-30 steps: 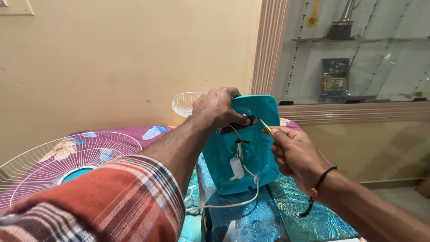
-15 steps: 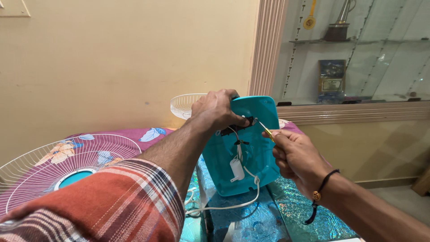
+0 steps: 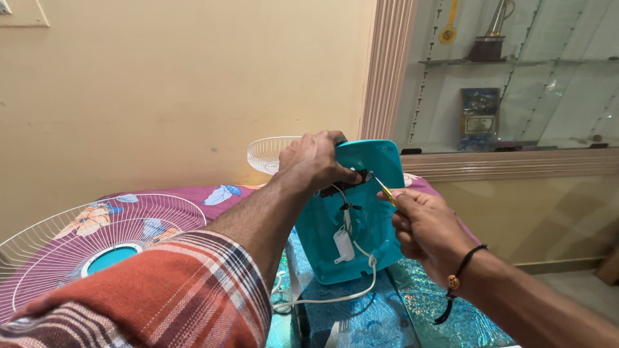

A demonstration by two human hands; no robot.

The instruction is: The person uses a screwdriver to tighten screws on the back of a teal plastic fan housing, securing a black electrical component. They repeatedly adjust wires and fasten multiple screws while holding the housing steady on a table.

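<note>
A teal plastic fan base housing [image 3: 377, 222] stands tilted upright in front of me, its open underside facing me with a white capacitor [image 3: 344, 245], wires and a white cord [image 3: 335, 298] inside. My left hand [image 3: 314, 161] grips its top edge, fingers on a black part near the top. My right hand [image 3: 425, 229] holds a small yellow-handled screwdriver [image 3: 385, 191], its tip at the black part.
A white wire fan guard with a teal centre [image 3: 97, 245] lies at the left on a purple floral cloth [image 3: 216, 193]. A second white guard [image 3: 267, 154] sits behind the housing. A glass cabinet [image 3: 516, 84] with trophies is on the right.
None beyond a slight shift of the view; both hands stay on the housing and the screwdriver.
</note>
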